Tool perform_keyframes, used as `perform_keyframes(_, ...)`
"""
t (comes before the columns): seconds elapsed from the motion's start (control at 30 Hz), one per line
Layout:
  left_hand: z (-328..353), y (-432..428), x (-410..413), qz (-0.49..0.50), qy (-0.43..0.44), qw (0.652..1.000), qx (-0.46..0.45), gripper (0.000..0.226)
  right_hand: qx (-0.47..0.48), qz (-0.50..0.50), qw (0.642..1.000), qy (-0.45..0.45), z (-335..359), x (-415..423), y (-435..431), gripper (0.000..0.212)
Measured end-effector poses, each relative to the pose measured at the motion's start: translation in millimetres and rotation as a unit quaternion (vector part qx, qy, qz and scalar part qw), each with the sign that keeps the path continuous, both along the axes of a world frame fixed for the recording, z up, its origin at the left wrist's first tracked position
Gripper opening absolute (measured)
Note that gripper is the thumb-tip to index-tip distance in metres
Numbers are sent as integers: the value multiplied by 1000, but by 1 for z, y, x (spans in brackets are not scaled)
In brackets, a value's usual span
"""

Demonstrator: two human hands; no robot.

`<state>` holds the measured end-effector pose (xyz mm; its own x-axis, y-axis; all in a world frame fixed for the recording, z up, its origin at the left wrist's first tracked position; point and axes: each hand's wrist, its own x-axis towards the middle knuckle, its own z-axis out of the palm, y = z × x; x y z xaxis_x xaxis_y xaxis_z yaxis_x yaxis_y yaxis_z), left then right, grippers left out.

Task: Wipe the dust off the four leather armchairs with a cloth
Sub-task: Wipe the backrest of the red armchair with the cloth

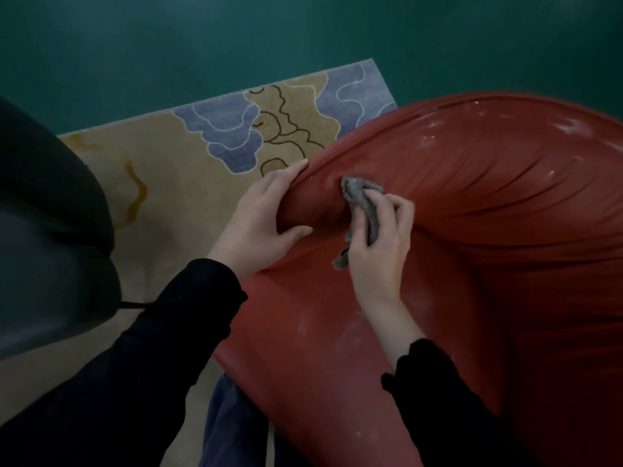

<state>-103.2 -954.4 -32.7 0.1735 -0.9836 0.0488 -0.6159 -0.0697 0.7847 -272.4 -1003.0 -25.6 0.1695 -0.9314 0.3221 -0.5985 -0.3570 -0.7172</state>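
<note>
Past black sleeves (151, 348), the left hand (259, 217) clasped the red leather armchair (488, 230) edge, apparently bracing it; the right hand (381, 244) pinched a crumpled grey cloth (357, 193) against it.

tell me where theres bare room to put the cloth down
Bare rug between the dark chair and the red armchair; smooth red leather below the right hand. Crowded at the fold, where the left hand grips beside the cloth.

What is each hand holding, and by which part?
The right hand grips the grey cloth around its bunched middle; left hand pinches the rounded edge of the red armchair.
</note>
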Motion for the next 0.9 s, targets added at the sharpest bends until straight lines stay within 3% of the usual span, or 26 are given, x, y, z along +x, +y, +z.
perform_keyframes(0.17,1,8,7,7,-3,1000,9,87,31,-5,998,-59,-19,-3,32,21)
perform_keyframes(0.27,-2,13,5,25,29,999,6,84,12,3,999,-42,-27,4,47,23)
perform_keyframes(0.43,-1,15,7,37,47,998,9,81,93,54,994,-19,-55,10,77,24)
perform_keyframes(0.63,-2,15,4,46,63,997,6,81,-2,-54,998,-44,-21,7,52,18)
perform_keyframes(0.9,-3,15,1,60,90,994,1,81,9,26,999,-23,-19,10,44,21)
